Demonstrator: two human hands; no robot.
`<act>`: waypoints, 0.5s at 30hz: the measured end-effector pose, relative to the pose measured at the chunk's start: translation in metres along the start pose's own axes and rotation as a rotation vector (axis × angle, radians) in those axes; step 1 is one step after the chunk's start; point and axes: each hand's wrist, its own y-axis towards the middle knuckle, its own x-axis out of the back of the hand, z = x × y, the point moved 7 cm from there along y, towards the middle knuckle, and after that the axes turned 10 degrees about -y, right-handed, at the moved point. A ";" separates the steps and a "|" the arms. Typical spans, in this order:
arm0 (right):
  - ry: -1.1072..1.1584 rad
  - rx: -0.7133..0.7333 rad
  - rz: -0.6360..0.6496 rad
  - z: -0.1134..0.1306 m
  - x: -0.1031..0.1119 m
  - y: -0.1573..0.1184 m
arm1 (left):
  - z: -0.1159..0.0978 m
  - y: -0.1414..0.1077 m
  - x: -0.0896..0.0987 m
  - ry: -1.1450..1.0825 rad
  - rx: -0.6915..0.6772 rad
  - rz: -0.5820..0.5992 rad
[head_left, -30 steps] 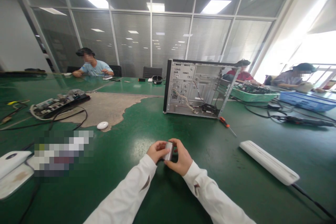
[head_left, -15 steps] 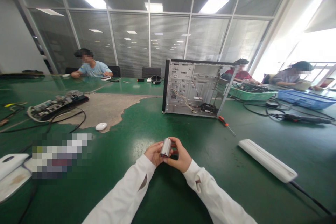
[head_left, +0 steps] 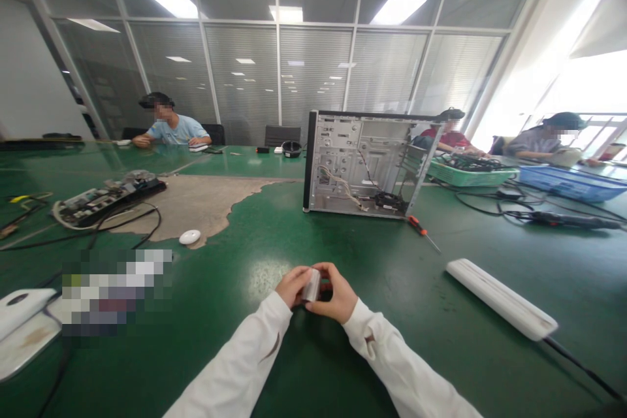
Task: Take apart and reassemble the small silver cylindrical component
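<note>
Above the green table (head_left: 255,366), a short silvery metal cylinder (head_left: 311,287) is held between my two hands, tilted slightly to the right at its top. My left hand (head_left: 292,285) grips its left side, with the thumb laid along it. From the right, my right hand (head_left: 337,294) curls round it, fingers near the top and thumb at the lower end. Its exact kind does not show. Beyond my hands stands an open computer case (head_left: 362,163) with its metal inside and loose wires showing.
An orange-handled screwdriver (head_left: 418,226) lies beside the case. A white power strip (head_left: 499,297) is on the right, near a green basket (head_left: 473,174) and a blue basket (head_left: 573,184). At left are a stripped device (head_left: 110,199), cables and a white round lid (head_left: 189,237). Several people sit across.
The cylinder has been turned and lowered a little, so its dark lower end face no longer shows. My left fingers have shifted round its side.
</note>
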 end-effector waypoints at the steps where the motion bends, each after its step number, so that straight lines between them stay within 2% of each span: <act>1: -0.024 -0.006 0.000 0.001 0.000 0.000 | -0.003 0.000 0.001 0.095 -0.045 -0.011; 3: -0.057 -0.021 -0.005 0.003 -0.001 -0.001 | -0.010 -0.003 0.000 0.268 -0.135 -0.009; 5: -0.070 -0.040 -0.006 0.005 -0.001 -0.001 | -0.014 -0.005 0.000 0.341 -0.186 -0.009; 9: -0.089 -0.043 0.007 0.007 -0.001 -0.002 | -0.009 -0.003 0.009 0.181 -0.110 -0.050; 12: -0.071 -0.005 0.042 0.012 -0.001 -0.002 | -0.005 -0.001 0.010 0.063 -0.054 -0.021; 15: -0.096 0.053 0.054 0.021 0.003 -0.003 | -0.017 -0.004 0.004 0.110 -0.181 0.031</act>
